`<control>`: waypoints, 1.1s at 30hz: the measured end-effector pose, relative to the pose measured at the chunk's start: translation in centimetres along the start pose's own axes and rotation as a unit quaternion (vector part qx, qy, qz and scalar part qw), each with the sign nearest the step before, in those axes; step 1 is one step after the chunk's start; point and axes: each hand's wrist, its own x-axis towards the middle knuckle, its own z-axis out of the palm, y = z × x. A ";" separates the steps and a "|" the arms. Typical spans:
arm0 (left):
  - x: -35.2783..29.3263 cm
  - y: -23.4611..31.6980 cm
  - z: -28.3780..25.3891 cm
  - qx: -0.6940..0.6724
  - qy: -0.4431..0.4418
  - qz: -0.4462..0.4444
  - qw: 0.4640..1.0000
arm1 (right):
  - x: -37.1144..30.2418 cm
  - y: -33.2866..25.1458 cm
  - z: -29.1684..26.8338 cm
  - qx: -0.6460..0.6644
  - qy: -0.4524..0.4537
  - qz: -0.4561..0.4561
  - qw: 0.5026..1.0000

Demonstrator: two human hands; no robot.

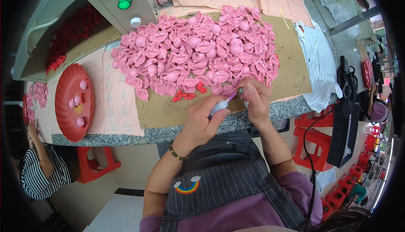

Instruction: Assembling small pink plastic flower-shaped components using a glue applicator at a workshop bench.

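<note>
My left hand [201,116] is closed around a small whitish squeeze bottle [221,105] with a thin purple tip, which points up and to the right. Close to that tip, my right hand [258,100] pinches a small dark round piece [240,90] with a brass-coloured rim; its exact kind is too small to tell. Just beyond both hands lies a large heap of pink moulded pieces [194,43], some round and some folded like petals. Several small red pieces [184,95] rest on the brown board [160,111] at the heap's near edge.
A red scalloped tray [63,105] with a few pink balls stands to the left. Behind it is a machine [122,14] with red and green buttons. White cloth [316,63] hangs over the right side. Red stools [314,143] stand below the counter. Other people sit at both sides.
</note>
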 end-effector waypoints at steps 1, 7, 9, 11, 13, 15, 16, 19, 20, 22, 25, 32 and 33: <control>0.0 0.0 0.0 0.001 0.002 0.002 1.000 | 0.0 0.1 0.0 -0.006 0.005 -0.013 1.000; 0.0 -0.2 0.1 0.006 0.006 0.006 1.000 | -0.1 -0.2 0.3 -0.021 0.021 -0.005 1.000; 0.0 0.0 0.1 0.004 0.003 -0.001 1.000 | -0.2 -0.2 0.3 -0.023 0.018 -0.013 1.000; 0.0 0.0 0.1 0.003 0.001 -0.008 1.000 | -0.2 -0.3 0.3 -0.028 0.029 -0.001 0.999; 0.0 -0.1 0.1 0.006 0.005 -0.001 1.000 | -0.2 -0.4 0.3 -0.030 0.025 -0.005 0.999; 0.0 0.1 0.1 0.006 0.004 -0.008 1.000 | -0.1 -0.4 0.3 -0.032 0.021 -0.009 0.999; 0.0 0.1 0.1 0.005 0.003 -0.016 1.000 | -0.1 -0.4 0.3 -0.032 0.024 -0.007 0.999; 0.0 -0.2 0.2 0.011 0.010 0.001 1.000 | -0.1 -0.5 0.3 -0.029 0.026 -0.008 0.999; 0.0 -0.1 0.1 0.011 0.011 0.001 1.000 | -0.1 -0.5 0.3 -0.027 0.025 -0.011 0.999; 0.0 0.1 0.1 0.012 0.003 -0.012 1.000 | -0.1 -0.5 0.3 -0.029 0.025 -0.006 0.999; 0.0 0.0 0.1 0.012 0.007 -0.003 1.000 | 0.0 -0.6 0.4 -0.032 0.024 -0.003 0.999; 0.0 0.1 0.1 0.008 0.010 -0.006 1.000 | -0.1 -0.8 0.5 -0.032 0.022 0.002 0.999; 0.0 0.1 0.1 0.006 0.008 -0.011 1.000 | -0.1 -0.8 0.5 -0.032 0.021 0.002 0.999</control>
